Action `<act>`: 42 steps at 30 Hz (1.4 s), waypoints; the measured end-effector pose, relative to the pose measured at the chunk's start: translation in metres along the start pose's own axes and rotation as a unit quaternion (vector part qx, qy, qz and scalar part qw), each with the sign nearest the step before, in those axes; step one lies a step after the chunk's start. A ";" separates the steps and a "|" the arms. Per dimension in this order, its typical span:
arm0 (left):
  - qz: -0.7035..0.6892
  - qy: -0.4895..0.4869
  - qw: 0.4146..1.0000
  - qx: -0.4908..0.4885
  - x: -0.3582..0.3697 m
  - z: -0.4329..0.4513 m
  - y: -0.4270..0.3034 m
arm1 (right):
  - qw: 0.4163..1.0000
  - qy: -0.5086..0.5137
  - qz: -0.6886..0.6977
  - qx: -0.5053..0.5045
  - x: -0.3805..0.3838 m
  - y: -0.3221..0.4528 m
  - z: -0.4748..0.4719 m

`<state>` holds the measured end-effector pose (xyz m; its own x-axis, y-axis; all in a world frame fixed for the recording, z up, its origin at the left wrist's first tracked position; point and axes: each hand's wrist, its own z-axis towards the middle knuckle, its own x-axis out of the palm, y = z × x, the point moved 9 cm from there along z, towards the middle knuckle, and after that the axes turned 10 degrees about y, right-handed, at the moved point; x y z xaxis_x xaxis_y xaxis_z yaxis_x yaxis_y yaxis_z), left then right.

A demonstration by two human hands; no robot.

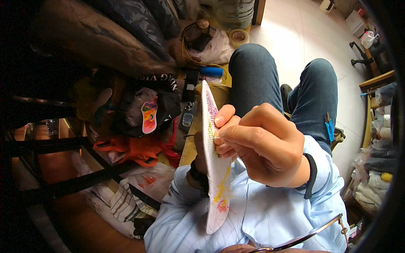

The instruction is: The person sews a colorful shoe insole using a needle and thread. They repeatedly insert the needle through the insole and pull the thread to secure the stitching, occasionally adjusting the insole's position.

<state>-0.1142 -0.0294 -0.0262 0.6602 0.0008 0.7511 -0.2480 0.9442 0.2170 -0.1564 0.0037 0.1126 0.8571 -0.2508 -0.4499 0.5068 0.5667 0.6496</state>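
Observation:
A white shoe insole (218, 177) stands nearly edge-on before my chest, bearing purple, green, yellow and red stitches. My left hand (200, 151) grips it from the shadowed far side, mostly hidden behind it. On the stitched face, my right hand (269, 145) pinches a thin needle (216, 137) between thumb and forefinger, close to the green stitches. A dark thin loop pokes out beyond the insole's other side; whether it belongs to the needle is unclear. Loose yellow and red thread ends hang from the lower stitching.
Blue-handled thread snips (329, 128) rest on my jeans. Left of me lie a phone (189, 116), a colourful insole (149, 117) on a black bag and an orange bag (133, 150). Beyond are a blue cylinder (212, 71) and a tape roll (239, 38). Wrapped goods (376, 158) fill the right-hand shelf.

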 end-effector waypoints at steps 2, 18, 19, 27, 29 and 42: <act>-0.021 0.021 1.000 -0.010 0.001 -0.001 0.002 | 1.000 -0.012 0.006 0.004 0.001 0.000 -0.001; -0.076 0.098 0.992 0.009 0.004 0.005 0.010 | 1.000 -0.023 -0.001 0.001 0.004 0.001 -0.003; -0.062 0.095 0.993 -0.009 0.004 0.005 0.009 | 1.000 -0.025 -0.001 0.000 0.003 0.001 -0.002; 0.083 -0.046 0.995 -0.014 0.006 -0.006 -0.001 | 0.999 -0.015 0.030 0.014 0.001 -0.001 -0.002; 0.056 -0.023 0.998 0.002 0.006 -0.004 0.002 | 0.999 -0.013 0.035 0.014 0.001 -0.001 -0.001; 0.203 -0.107 0.972 0.057 0.030 0.009 -0.011 | 0.999 0.021 0.023 0.020 -0.001 -0.002 -0.001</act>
<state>-0.0981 -0.0426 0.0003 0.3312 0.2850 0.8995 -0.5425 0.8375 -0.0656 -0.1588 0.0034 0.1112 0.8755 -0.1914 -0.4437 0.4709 0.5445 0.6941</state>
